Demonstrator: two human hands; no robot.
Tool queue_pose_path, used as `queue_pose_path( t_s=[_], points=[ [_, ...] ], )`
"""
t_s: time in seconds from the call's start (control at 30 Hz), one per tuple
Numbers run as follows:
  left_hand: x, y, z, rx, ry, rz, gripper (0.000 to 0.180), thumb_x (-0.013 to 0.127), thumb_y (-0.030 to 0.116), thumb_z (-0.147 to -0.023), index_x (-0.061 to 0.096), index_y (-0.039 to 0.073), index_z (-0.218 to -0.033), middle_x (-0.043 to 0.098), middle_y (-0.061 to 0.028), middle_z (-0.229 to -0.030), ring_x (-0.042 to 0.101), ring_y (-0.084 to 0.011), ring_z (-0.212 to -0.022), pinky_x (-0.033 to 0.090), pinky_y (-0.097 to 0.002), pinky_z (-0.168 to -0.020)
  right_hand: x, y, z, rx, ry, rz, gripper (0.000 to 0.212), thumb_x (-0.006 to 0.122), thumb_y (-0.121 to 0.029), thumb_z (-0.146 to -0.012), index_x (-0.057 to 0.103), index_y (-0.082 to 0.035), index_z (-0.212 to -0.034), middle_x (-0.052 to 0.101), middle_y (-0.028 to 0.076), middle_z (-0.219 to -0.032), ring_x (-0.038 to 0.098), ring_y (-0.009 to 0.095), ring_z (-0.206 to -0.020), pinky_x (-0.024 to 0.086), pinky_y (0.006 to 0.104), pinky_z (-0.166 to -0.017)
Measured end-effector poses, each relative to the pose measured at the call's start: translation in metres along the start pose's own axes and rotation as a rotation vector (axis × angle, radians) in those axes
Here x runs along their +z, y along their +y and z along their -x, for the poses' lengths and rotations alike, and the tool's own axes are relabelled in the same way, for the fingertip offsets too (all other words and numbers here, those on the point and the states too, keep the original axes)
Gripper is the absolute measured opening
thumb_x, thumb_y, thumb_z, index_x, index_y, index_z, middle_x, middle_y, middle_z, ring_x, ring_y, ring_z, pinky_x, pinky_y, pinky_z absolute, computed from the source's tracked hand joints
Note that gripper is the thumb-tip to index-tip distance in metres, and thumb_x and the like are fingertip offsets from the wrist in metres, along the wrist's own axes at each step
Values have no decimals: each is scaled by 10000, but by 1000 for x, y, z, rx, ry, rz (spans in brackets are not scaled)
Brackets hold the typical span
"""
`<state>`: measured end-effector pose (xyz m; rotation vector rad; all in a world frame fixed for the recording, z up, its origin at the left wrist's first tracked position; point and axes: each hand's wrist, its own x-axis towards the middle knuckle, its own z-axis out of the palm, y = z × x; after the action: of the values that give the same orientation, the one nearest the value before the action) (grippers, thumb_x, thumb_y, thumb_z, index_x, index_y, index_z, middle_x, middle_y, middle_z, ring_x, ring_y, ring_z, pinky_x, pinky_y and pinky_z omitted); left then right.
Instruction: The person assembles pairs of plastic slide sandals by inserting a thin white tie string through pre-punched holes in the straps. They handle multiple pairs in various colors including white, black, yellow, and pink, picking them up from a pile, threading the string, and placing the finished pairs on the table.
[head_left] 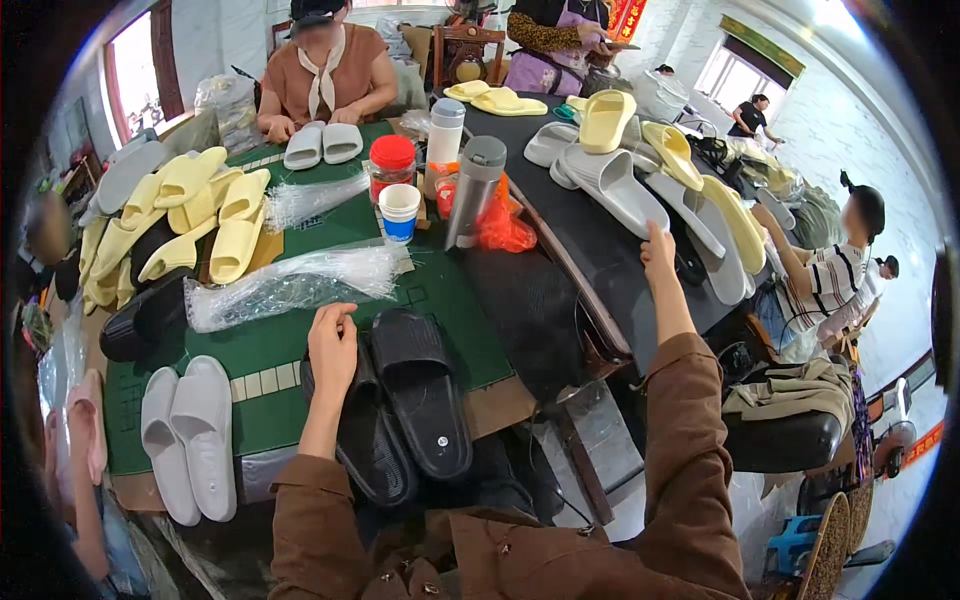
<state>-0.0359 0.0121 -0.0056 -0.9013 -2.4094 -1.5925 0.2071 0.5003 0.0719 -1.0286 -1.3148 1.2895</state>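
My right hand [660,255] reaches out over the black table and pinches the end of a grey slide slipper [605,185]. That slipper lies among a heap of grey and yellow ones. My left hand [333,345] hovers at the near edge of the green table, its fingers curled together, with nothing visible in them. Just right of it lies a pair of black slippers, the right one [425,390] fully seen and the left one [375,440] partly behind my wrist. Beyond the left hand is a clear plastic bundle of thin strands [295,285].
A grey slipper pair [190,440] sits at the left near edge; yellow slippers [190,200] are piled behind. Paper cups [399,212], a red-lidded jar [391,165] and a steel tumbler [478,190] stand mid-table. A person [330,75] sits opposite; others are around.
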Motion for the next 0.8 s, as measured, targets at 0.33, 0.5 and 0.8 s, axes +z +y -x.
queue_pose_path(
  t_s=[0.33,0.5,0.8],
  points=[
    [0,-4,0,32,14,15,149,542,15,-896,646,-14,-998,626,-120,-1008,618,-222,-795,494,-324,-734,-35,-54,65,-236,149,-348,212,601,-237,-819,476,-121,-947,390,2,-698,294,75,-444,231,224,-399],
    [6,1,0,30,-2,16,145,545,16,-892,651,-9,-987,630,-106,-992,619,-211,-775,494,-318,-724,-98,-55,94,-317,202,-377,232,616,-270,-805,516,-104,-932,501,18,-817,400,70,-552,286,217,-451],
    [-1,-2,1,0,-11,-32,156,539,16,-886,660,6,-982,637,-98,-987,626,-202,-752,504,-316,-711,-174,-24,95,-87,98,52,474,586,-305,-863,552,4,-1221,588,77,-1050,547,207,-923,423,315,-805]
  ],
)
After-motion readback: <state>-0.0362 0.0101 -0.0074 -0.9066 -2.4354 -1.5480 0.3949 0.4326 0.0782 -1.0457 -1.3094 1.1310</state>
